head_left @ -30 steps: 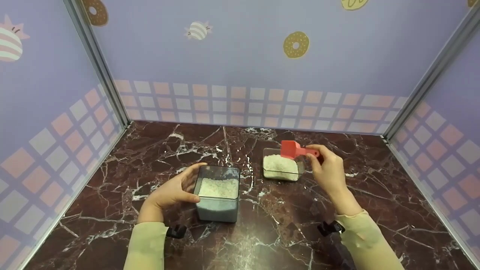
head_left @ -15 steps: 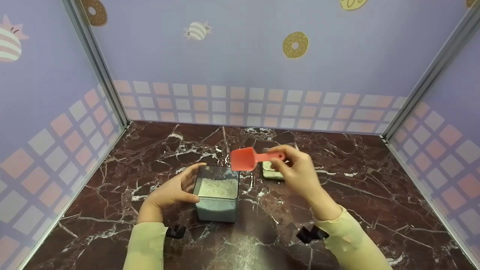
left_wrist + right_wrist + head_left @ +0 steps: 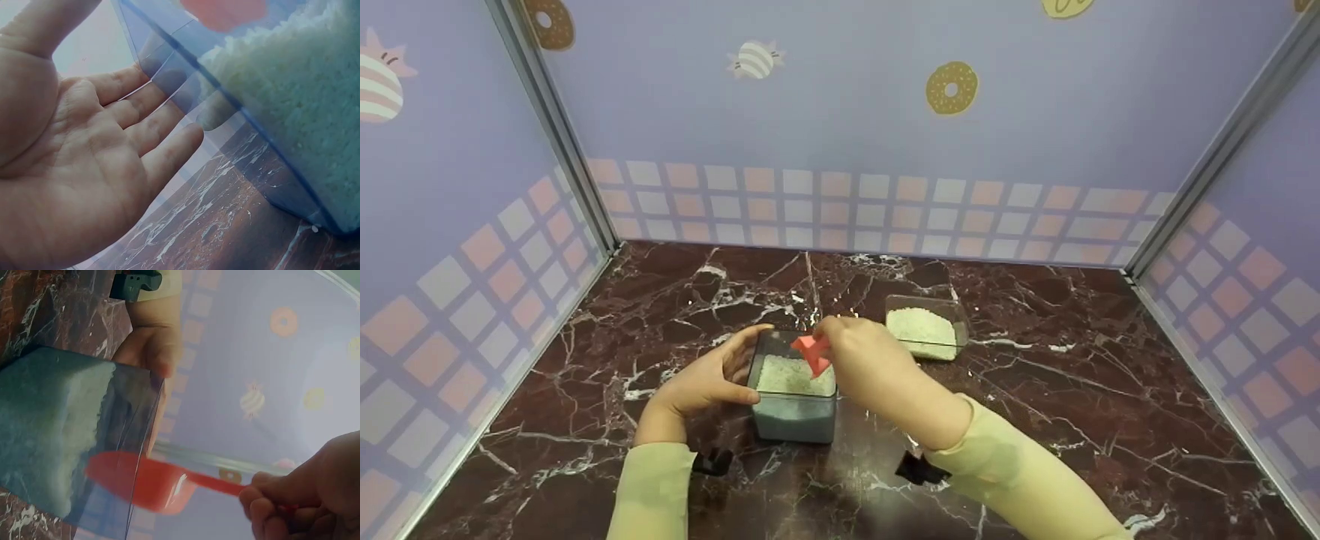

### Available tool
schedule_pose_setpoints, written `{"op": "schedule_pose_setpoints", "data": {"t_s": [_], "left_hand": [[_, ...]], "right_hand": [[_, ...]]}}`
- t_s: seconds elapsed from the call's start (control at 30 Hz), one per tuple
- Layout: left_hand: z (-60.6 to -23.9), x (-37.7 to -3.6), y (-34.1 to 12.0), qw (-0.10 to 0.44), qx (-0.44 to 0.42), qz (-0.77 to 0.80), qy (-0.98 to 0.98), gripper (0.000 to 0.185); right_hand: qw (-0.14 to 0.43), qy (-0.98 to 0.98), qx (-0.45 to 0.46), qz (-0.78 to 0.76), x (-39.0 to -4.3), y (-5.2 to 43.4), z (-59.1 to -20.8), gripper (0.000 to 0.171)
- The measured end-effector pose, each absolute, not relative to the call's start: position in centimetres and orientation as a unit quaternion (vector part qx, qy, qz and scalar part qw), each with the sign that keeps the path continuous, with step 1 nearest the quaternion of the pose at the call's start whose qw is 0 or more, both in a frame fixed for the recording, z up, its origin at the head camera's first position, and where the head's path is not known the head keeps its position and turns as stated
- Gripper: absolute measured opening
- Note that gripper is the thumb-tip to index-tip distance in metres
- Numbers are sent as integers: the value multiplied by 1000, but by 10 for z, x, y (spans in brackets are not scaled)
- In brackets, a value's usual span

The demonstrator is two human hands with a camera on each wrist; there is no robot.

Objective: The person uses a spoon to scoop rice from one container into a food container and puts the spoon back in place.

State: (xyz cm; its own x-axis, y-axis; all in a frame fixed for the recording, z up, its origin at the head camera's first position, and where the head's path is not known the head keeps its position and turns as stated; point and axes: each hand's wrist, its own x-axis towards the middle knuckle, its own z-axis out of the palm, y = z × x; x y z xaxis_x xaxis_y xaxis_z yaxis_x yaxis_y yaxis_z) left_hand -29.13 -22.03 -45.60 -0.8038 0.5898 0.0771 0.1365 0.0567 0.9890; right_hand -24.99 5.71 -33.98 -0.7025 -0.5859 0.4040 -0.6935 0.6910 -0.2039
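A clear, bluish deep container (image 3: 795,421) stands upright on the table, partly filled with white rice (image 3: 789,376). My left hand (image 3: 701,384) holds it from the left side, thumb at the near corner and fingers along the far side, as the left wrist view also shows. Over its mouth, my right hand (image 3: 877,369) pinches the handle of a red scoop (image 3: 160,484). In the right wrist view the scoop's bowl is tilted and partly seen through the container wall, above the rice. Whether rice is in the scoop is hidden.
A low clear tub (image 3: 962,330) of rice stands to the right and behind. Loose grains lie on the dark marbled table (image 3: 1035,420). Patterned lilac panels (image 3: 847,112) close off the back and both sides.
My right hand has brought the red scoop leftward from over the low tub to the deep container and turned it over the opening. My left hand has stayed put.
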Motion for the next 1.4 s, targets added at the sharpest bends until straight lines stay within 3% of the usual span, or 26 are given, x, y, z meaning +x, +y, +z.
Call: {"op": "schedule_pose_setpoints", "data": {"t_s": [0.23, 0.37, 0.57, 0.77, 1.4], "left_hand": [[-456, -292, -220, 177, 257, 635, 707, 107], [-456, -293, -218, 179, 259, 636, 705, 108], [-457, -293, -220, 173, 259, 634, 708, 107], [-460, -294, -220, 172, 264, 634, 706, 106], [-455, -291, -221, 170, 252, 626, 718, 106]], "right_hand": [[140, -924, 347, 71, -249, 40, -340, 14], [89, -932, 329, 125, -255, 41, -345, 6], [7, -932, 259, 253, -267, 50, -357, 26], [-10, -910, 233, 343, -276, 60, -375, 14], [-31, -838, 206, 505, -282, 65, -402, 11]]}}
